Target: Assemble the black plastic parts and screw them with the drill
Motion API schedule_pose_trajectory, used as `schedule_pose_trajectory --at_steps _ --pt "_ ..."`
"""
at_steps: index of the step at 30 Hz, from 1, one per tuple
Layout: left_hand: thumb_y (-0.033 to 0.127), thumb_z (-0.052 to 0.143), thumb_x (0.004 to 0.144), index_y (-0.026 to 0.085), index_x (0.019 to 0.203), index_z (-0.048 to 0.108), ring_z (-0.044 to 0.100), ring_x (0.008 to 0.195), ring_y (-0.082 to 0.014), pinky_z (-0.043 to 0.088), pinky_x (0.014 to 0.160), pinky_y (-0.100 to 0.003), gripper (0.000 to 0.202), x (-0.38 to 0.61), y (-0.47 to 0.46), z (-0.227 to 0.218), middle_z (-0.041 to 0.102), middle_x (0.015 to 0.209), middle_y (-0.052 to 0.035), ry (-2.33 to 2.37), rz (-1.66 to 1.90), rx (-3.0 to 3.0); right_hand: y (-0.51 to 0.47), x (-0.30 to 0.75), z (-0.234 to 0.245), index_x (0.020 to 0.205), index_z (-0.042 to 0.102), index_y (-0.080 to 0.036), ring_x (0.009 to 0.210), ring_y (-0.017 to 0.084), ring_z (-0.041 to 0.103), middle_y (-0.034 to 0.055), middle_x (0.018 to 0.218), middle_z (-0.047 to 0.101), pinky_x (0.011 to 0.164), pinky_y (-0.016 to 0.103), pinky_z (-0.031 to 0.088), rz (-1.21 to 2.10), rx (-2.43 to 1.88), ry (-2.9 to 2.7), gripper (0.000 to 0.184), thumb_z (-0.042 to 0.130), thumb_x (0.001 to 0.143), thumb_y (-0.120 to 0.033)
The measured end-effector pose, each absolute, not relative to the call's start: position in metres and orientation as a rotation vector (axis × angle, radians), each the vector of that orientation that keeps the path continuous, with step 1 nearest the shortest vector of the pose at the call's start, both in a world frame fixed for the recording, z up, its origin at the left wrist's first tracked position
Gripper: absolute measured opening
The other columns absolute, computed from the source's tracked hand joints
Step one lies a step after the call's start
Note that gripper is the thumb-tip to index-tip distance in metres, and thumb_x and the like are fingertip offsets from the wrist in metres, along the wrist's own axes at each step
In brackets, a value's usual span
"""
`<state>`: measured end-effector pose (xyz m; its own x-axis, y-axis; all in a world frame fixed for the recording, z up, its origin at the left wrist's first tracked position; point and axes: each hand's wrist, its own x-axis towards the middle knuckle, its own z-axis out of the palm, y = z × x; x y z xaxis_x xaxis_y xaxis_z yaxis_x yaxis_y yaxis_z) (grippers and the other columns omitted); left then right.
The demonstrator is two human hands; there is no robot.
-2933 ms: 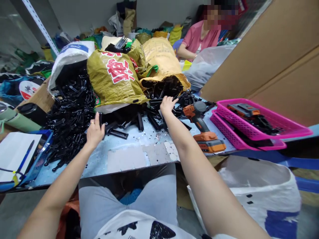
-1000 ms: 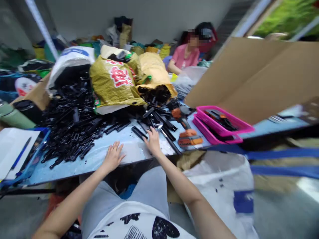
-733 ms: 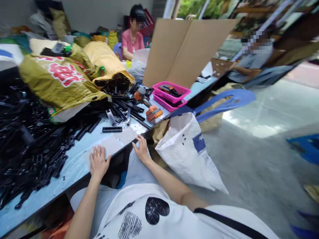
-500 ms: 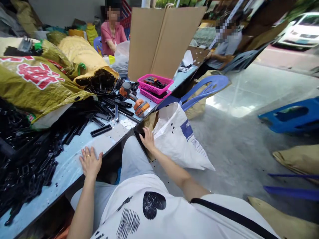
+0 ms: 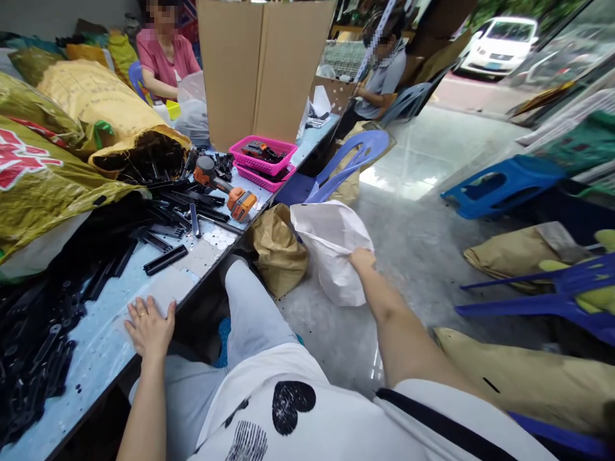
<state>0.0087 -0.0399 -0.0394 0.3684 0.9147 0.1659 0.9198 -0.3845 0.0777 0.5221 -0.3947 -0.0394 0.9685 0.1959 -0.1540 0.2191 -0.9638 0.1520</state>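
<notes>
My left hand [image 5: 150,329] lies flat and open on the near edge of the light-blue table [image 5: 108,346], a ring on one finger. My right hand [image 5: 361,258] reaches out to the right of the table and grips the rim of a white woven sack [image 5: 331,246] that stands on the floor; its fingers are tucked into the fabric. A heap of black plastic parts [image 5: 43,301] covers the left of the table. One long black part [image 5: 166,259] lies apart, just beyond my left hand.
An orange cordless drill [image 5: 225,189] and stacked pink baskets [image 5: 263,163] sit further along the table. Yellow sacks [image 5: 91,109] lie behind. A brown paper bag [image 5: 278,246] leans by the table. Blue chairs [image 5: 502,186] and tall cardboard [image 5: 262,64] stand around; two people sit beyond.
My view has swung to the right. My right hand left the table edge and moved right to take hold of the white sack's rim. My left hand stayed flat on the table.
</notes>
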Motion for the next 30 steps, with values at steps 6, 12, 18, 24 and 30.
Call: schedule_pose_trajectory --at_steps 6,12,18,24,30 --pt "0.062 0.024 0.086 0.005 0.138 0.037 0.014 0.139 -0.0367 0.019 0.107 -0.057 0.078 0.008 -0.039 -0.040 0.031 0.146 -0.0234 -1.764 -0.271 -2.587 -0.451 0.544 0.008 0.095 0.067 -0.005 0.077 0.020 0.059 0.0209 0.091 0.062 0.063 0.031 0.040 0.039 3.095 0.136 0.026 0.050 0.082 -0.020" --pt "0.062 0.022 0.086 0.006 0.136 0.040 0.014 0.139 -0.0364 0.019 0.107 -0.057 0.077 0.006 -0.042 -0.039 0.031 0.146 -0.0231 -1.769 -0.286 -2.584 -0.472 0.557 0.044 0.105 0.057 -0.011 0.086 0.018 0.050 0.0197 0.112 0.052 0.072 0.030 0.035 0.644 3.386 0.171 0.029 0.049 0.085 -0.029" --pt "0.064 0.021 0.085 0.007 0.134 0.043 0.015 0.139 -0.0367 0.020 0.106 -0.057 0.078 0.004 -0.041 -0.046 0.032 0.145 -0.0234 -1.780 -0.326 -2.555 -0.479 0.542 0.032 0.108 0.050 -0.012 0.093 0.018 0.050 0.0123 0.103 0.055 0.081 0.027 0.037 0.617 3.503 0.417 0.037 0.059 0.079 -0.035" --pt "0.064 0.024 0.085 0.008 0.137 0.040 0.016 0.139 -0.0382 0.019 0.106 -0.058 0.078 0.001 -0.042 -0.047 0.031 0.146 -0.0231 -1.828 -0.280 -2.574 -0.460 0.477 -0.047 0.118 0.044 -0.012 0.100 0.031 0.052 0.0195 0.115 0.049 0.083 0.039 0.042 0.379 3.501 0.276 0.074 0.070 0.062 -0.054" --pt "0.054 0.033 0.087 0.003 0.136 0.038 0.012 0.140 -0.0380 0.014 0.108 -0.060 0.071 0.014 -0.070 -0.024 0.028 0.146 -0.0261 -1.815 -0.610 -2.493 -0.466 0.468 -0.035 0.083 0.054 -0.015 0.094 0.029 0.052 0.0167 0.093 0.055 0.084 0.041 0.043 0.424 3.676 0.509 0.022 0.048 0.079 -0.036"
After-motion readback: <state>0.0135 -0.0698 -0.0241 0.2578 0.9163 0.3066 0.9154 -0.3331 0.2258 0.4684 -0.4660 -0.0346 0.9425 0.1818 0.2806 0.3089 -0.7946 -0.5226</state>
